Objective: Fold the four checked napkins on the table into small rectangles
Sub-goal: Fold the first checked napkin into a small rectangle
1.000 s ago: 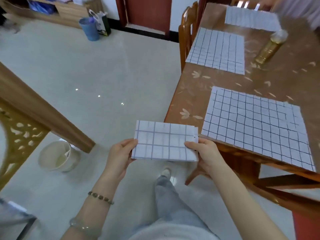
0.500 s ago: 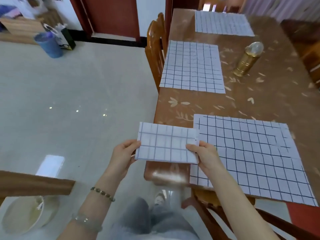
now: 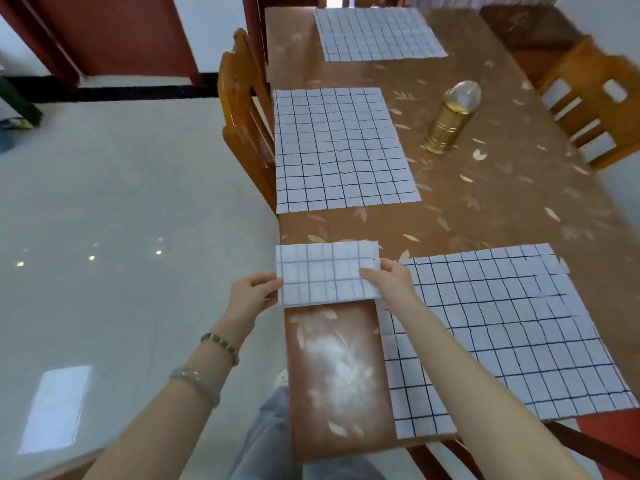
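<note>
My left hand (image 3: 254, 294) and right hand (image 3: 389, 280) pinch folded napkin (image 3: 327, 273) by short ends: small rectangle, faint grid (layered edges), over table (image 3: 485, 209).

Both arms reach forward; left grip (image 3: 254, 294) and right grip (image 3: 389, 280) pinch shut, thumbs on top

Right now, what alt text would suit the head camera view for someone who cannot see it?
Two bare hands, left hand and right hand, hold a folded checked napkin over the near corner of a brown table. Three unfolded checked napkins lie flat on it, beside a gold bottle.
</note>
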Motion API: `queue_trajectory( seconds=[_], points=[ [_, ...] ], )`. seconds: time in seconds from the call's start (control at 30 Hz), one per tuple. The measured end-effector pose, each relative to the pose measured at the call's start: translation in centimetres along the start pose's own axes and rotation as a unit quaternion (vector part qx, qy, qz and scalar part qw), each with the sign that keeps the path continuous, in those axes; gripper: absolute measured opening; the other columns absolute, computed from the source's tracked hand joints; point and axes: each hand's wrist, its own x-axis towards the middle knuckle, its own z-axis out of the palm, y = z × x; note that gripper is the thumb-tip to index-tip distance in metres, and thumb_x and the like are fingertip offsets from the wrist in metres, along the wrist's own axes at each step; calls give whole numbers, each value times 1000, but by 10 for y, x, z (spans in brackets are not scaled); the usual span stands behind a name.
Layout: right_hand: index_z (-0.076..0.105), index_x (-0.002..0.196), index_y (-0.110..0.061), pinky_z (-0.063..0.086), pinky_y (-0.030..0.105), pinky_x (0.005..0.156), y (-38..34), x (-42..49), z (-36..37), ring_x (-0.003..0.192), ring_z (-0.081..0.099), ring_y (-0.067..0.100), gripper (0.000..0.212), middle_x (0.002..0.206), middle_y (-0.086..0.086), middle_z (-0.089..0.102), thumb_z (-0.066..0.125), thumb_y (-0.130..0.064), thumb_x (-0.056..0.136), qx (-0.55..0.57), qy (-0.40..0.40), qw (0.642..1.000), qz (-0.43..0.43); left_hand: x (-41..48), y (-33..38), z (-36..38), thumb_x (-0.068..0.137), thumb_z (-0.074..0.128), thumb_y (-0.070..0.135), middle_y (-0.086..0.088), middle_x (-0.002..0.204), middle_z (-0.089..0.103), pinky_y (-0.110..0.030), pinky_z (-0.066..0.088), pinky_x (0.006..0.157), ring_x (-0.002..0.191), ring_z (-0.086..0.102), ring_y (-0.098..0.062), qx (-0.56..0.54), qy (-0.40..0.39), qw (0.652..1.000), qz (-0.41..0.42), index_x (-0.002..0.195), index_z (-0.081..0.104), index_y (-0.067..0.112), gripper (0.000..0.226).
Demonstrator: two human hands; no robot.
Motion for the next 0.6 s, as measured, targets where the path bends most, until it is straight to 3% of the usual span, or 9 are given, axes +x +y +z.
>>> queue_trajectory(
  seconds=[0.13, 0.23, 0.3, 0.4, 0.47, 0.53, 0.6],
  points=[
    [68, 100, -6, 54, 36, 83, -2, 45, 16, 90, 67, 25, 24, 99, 9, 70, 71, -2, 77, -33, 42, 999, 8, 48, 6, 9, 83, 70, 4, -16, 90, 68, -30, 56, 78, 83, 62, -25, 32, 7, 999, -10, 84, 69, 5, 2],
    [66, 103, -7, 54, 40, 85, 1, 67, 24, 91, 67, 26, 27, 99, 10, 71, 72, -4, 76, -54, 71, 996, 14, 72, 7, 21, 84, 69, 1, -10, 78, 65, -18, 56, 61, 73, 61, -21, 51, 19, 998, -5, 82, 66, 2, 3],
    [64, 98, -10, 55, 36, 79, 2, 76, 27, 86, 66, 23, 22, 92, 5, 70, 71, -7, 77, -69, 87, 994, 1, 84, 6, 26, 83, 69, 2, -8, 75, 64, -15, 53, 54, 68, 60, -17, 70, 35, 997, 4, 83, 66, 3, 4],
    [61, 90, -12, 47, 21, 60, 3, 80, 32, 76, 62, 17, 15, 78, -5, 64, 69, -8, 78, -101, 101, 989, -31, 95, -1, 28, 82, 72, 6, -5, 75, 66, -26, 55, 65, 74, 63, -21, 87, 45, 995, 15, 74, 67, 12, 11],
    [60, 97, -13, 44, 19, 59, 3, 81, 36, 80, 61, 16, 21, 83, -6, 63, 69, -10, 78, -126, 103, 986, -42, 97, -7, 28, 81, 73, 10, -3, 77, 68, -35, 57, 73, 78, 65, -24, 95, 58, 994, 24, 74, 67, 16, 11],
    [56, 111, -13, 46, 25, 76, 8, 83, 39, 96, 57, 18, 38, 103, -1, 59, 70, -15, 76, -181, 128, 973, -60, 93, -8, 29, 83, 72, 19, -4, 91, 67, -36, 54, 78, 86, 64, -23, 131, 71, 988, 39, 92, 65, 13, 13],
    [53, 121, -12, 41, 34, 94, 14, 81, 40, 109, 48, 22, 50, 118, 6, 51, 68, -24, 75, -264, 174, 943, -107, 87, -10, 31, 86, 69, 29, -9, 115, 57, -34, 47, 87, 101, 56, -23, 208, 92, 971, 69, 121, 53, 7, 45]
  ],
)
